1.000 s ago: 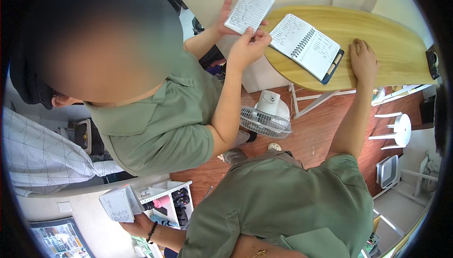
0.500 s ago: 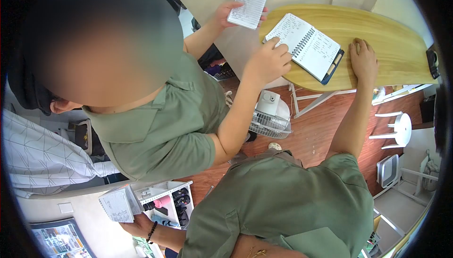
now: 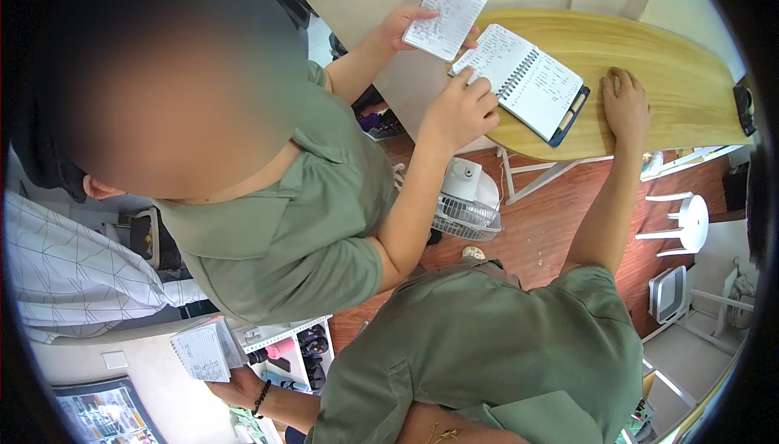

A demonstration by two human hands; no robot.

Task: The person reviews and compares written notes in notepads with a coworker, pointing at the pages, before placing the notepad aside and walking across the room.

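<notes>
At the lower left, my left hand (image 3: 235, 387), with a dark beaded bracelet at the wrist, grips a small notebook (image 3: 199, 352) whose handwritten pages are fanned apart. My right hand (image 3: 626, 105) lies palm down on the yellow wood-topped table (image 3: 673, 79), holding nothing. Left of it, a spiral notebook (image 3: 545, 91) lies open, with writing on both pages and a dark cover edge showing. A co-worker's hand (image 3: 464, 111) touches its left page. The co-worker's other hand (image 3: 406, 26) holds a handwritten notepad (image 3: 447, 14) above the table's left end.
The co-worker (image 3: 276, 225), in a green shirt, stands close on my left. A white fan (image 3: 466, 200) is on the floor by the table legs. A white stool (image 3: 690, 223) lies toward the right. A white shelf unit (image 3: 304, 347) holds several items near my left arm.
The co-worker's notepad has moved right and slightly down, closer to the open notebook. The co-worker's body has shifted a little to the right. My hands have stayed put.
</notes>
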